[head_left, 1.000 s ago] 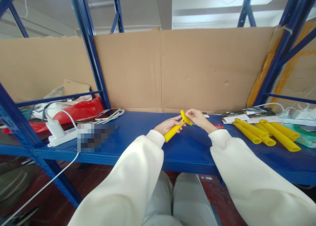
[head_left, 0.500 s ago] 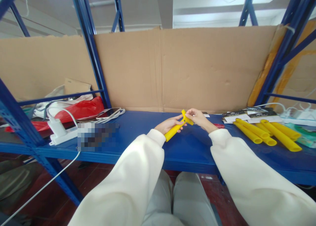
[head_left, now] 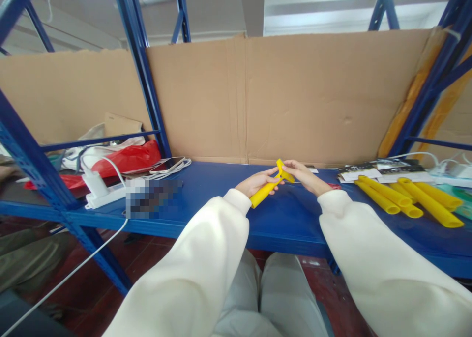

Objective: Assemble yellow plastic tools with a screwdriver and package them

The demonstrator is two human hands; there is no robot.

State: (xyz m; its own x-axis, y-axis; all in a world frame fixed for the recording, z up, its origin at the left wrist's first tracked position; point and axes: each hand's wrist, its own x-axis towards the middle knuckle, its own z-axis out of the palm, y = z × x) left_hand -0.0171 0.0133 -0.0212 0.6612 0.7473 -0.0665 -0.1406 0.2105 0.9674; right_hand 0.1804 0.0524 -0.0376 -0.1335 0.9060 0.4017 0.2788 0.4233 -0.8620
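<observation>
Above the blue shelf, a yellow tube slants up to the right, its upper end spread into two arms like a Y. My left hand is wrapped round it just below the fork, with the lower end sticking out below the palm. The fingers of my right hand are closed on the upper right arm of the fork, partly covering it. Small details at the fork are too tiny to make out. Behind my right wrist, a small red item is partly hidden.
Several hollow yellow tubes lie at right, by black-and-white printed cards. At left are a white power strip with a plugged-in adapter, a phone, a red bag and a blurred patch. Cardboard stands behind the blue shelf.
The camera view has shifted slightly. My right fingers have moved from a raised pinch at the fork to lie more flatly along its upper right side. My left hand keeps its hold.
</observation>
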